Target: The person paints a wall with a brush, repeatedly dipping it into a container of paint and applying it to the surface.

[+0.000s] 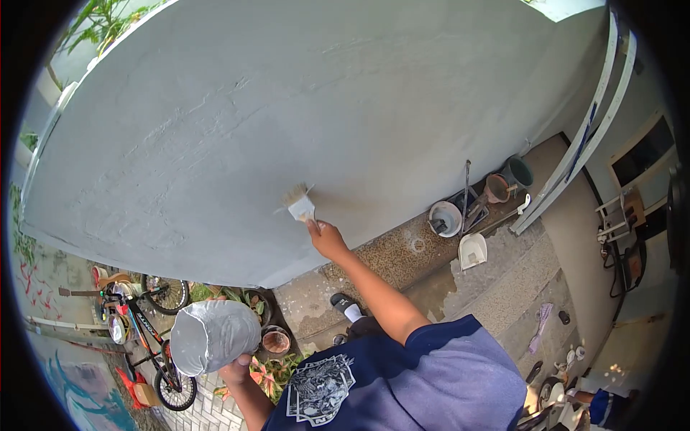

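Note:
My right hand [327,239] is closed round the handle of a wide paintbrush [302,208], whose pale bristles are against or very near the grey wall [237,151]. Rough streaks mark the wall's surface to the left of the brush. Low at the left, my left hand [236,368] grips the lower edge of a grey-smeared container [226,334]. The container is tilted with its mouth towards the left, and its contents cannot be made out.
A bicycle [147,337] and potted plants stand at the lower left. Along the wall's foot at right are a white bucket [445,218], a dark green bucket [517,172] and a white dustpan [472,251]. White curved rails [600,122] rise at right. Part of a person [607,408] shows lower right.

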Action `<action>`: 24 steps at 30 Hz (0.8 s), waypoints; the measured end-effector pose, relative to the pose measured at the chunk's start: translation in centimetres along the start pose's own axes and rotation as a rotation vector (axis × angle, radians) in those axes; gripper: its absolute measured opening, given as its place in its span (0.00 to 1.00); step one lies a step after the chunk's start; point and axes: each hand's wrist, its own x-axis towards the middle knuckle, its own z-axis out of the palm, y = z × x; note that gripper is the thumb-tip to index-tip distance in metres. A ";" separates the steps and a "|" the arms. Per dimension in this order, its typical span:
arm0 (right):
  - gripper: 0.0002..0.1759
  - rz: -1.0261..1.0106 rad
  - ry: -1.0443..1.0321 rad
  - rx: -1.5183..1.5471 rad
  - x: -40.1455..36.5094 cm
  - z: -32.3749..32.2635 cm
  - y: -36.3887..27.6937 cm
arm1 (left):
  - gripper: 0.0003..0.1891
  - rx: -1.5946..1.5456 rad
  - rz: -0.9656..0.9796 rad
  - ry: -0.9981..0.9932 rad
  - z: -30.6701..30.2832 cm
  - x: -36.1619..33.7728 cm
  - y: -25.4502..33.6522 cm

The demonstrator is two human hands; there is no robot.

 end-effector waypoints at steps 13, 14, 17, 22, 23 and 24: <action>0.22 0.645 -0.112 0.475 -29.3 -11.9 2.7 | 0.51 0.002 0.049 -0.446 3.7 -6.1 -3.5; 0.22 0.629 -0.098 0.462 -31.1 -13.0 1.5 | 0.51 0.078 0.129 -0.533 4.4 -6.6 -4.1; 0.21 0.582 0.029 0.518 -36.9 -15.8 -2.3 | 0.52 -0.003 0.206 -0.744 7.7 -10.2 -2.6; 0.17 0.644 0.131 0.614 -43.5 -16.7 -2.1 | 0.50 -0.133 0.125 -1.002 10.6 -16.6 -5.7; 0.17 0.621 0.163 0.515 -44.0 -16.2 -0.7 | 0.50 -0.124 0.117 -0.998 11.1 -17.9 -6.0; 0.17 0.612 0.159 0.522 -44.2 -15.8 0.8 | 0.50 -0.113 0.116 -0.998 11.7 -18.8 -6.2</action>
